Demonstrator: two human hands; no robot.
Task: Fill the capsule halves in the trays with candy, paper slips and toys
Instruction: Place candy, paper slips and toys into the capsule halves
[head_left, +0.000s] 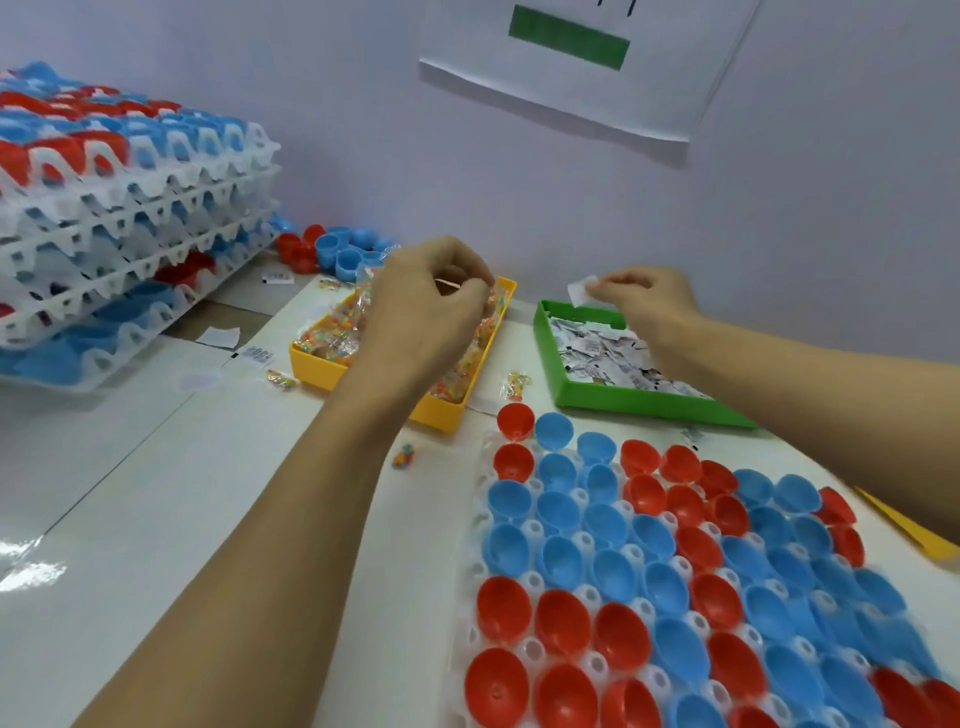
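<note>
Over the far end of the yellow bin (332, 371), left hand (415, 322) hangs with fingers curled, pinching crinkly clear candy packets (337, 332). Right hand (644, 301), fingers curled, pinches one small white paper slip (579, 292) above the green bin (623, 400) of printed slips. Near right on the glossy white table (156, 493): clear dimpled tray (480, 519) holding smooth red and blue capsule halves (561, 618), rounded cups facing up, their insides bare. Far left: stacked white trays (104, 249) with more halves. Loose packets (517, 384) lie between bins.
</note>
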